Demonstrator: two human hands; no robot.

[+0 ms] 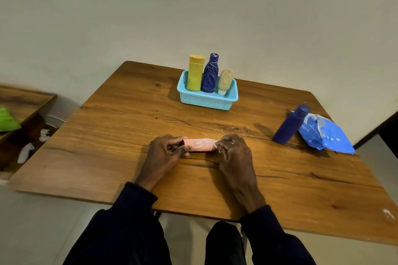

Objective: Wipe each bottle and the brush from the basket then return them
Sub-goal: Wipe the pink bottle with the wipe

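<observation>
A pink bottle [200,145] with white scribbles lies on its side on the wooden table [129,118]. My left hand [165,153] grips its left end. My right hand [233,150] pinches a small white wipe [216,145] against its right end. At the back stands a light blue basket [206,99] holding an upright yellow bottle [195,73], a dark blue scribbled bottle [210,74] and a cream bottle [225,80] standing cap down. No brush shows.
A plain dark blue bottle [290,125] stands at the right, leaning by a blue wipes packet [325,133]. A lower wooden shelf [23,101] with a green item [7,119] sits at the left, with white scraps [25,151] below. My knees are under the table's near edge.
</observation>
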